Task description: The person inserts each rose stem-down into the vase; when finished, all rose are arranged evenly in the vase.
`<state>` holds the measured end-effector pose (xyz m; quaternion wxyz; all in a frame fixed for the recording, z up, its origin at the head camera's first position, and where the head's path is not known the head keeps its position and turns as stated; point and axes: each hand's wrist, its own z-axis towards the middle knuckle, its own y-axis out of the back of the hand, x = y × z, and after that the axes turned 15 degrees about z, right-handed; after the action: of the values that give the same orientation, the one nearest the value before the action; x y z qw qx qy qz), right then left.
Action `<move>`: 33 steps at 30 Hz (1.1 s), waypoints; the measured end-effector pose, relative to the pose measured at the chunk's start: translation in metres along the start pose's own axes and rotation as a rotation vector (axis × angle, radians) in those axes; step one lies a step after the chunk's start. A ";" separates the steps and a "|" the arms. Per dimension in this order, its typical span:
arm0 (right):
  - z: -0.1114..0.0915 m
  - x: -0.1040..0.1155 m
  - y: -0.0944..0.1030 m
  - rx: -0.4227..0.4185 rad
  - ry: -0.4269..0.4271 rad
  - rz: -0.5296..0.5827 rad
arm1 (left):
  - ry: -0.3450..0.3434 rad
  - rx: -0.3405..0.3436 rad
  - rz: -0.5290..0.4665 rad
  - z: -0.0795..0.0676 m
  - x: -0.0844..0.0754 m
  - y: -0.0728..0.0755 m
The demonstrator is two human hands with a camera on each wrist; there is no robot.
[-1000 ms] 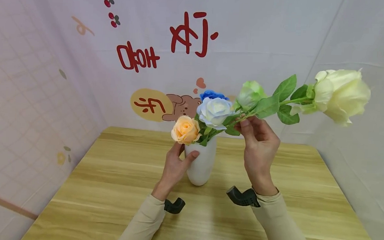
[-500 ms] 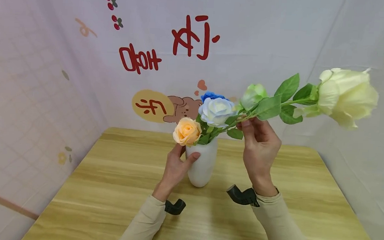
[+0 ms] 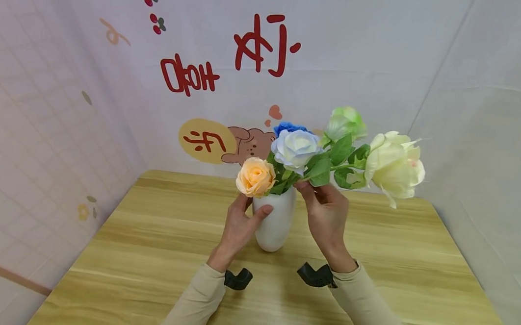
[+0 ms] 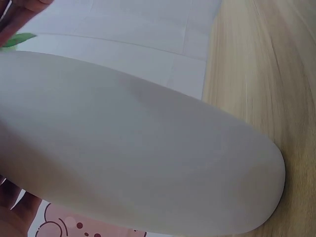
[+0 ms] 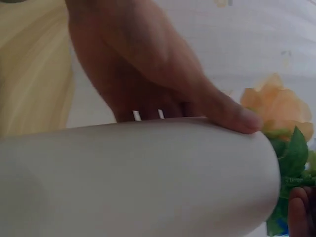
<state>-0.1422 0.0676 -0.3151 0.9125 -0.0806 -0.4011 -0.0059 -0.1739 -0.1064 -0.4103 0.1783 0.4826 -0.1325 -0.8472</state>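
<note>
A white vase (image 3: 275, 227) stands upright on the wooden table, and my left hand (image 3: 238, 225) grips its left side near the rim. Out of its mouth rise a peach rose (image 3: 256, 177), a pale blue rose (image 3: 295, 148), a dark blue flower (image 3: 289, 128) and a green-white flower (image 3: 344, 123). My right hand (image 3: 328, 212) pinches the stem of a large cream rose (image 3: 395, 164) close to the rim, its bloom leaning out to the right. The left wrist view is filled by the vase wall (image 4: 148, 148). In the right wrist view, right fingertips (image 5: 298, 212) show beside the leaves.
The wooden table (image 3: 149, 255) spreads around the vase. Behind it hangs a white cloth backdrop (image 3: 359, 50) with red characters and a printed bear (image 3: 248, 147). Each wrist wears a black camera mount, such as the right one (image 3: 315, 275).
My right hand has moved left and down toward the vase mouth, bringing the cream rose left and lower. The left hand keeps its grip on the vase.
</note>
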 end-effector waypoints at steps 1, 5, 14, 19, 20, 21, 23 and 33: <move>-0.002 -0.001 0.000 -0.001 -0.023 -0.006 | 0.002 0.003 0.001 0.000 0.000 0.000; -0.007 -0.007 0.000 -0.008 -0.066 -0.014 | 0.003 0.016 -0.007 -0.001 -0.001 -0.001; -0.007 -0.018 -0.005 0.030 0.006 0.038 | 0.050 0.048 -0.023 -0.001 -0.015 0.005; -0.013 -0.024 0.004 0.043 -0.071 0.141 | 0.043 0.041 -0.032 -0.002 -0.032 0.013; -0.016 -0.025 0.007 0.046 -0.087 0.142 | 0.041 0.037 -0.032 -0.002 -0.033 0.013; -0.019 -0.027 0.011 0.050 -0.099 0.136 | 0.040 0.035 -0.031 -0.002 -0.033 0.014; -0.026 -0.028 0.020 0.049 -0.104 0.135 | 0.040 0.033 -0.027 -0.002 -0.034 0.014; -0.014 0.011 0.055 -0.183 0.050 0.008 | 0.045 0.044 -0.002 0.002 -0.036 0.014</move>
<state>-0.1208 0.1202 -0.3243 0.9110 -0.1650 -0.3757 -0.0407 -0.1559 -0.1029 -0.3762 0.1697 0.5055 -0.1463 -0.8332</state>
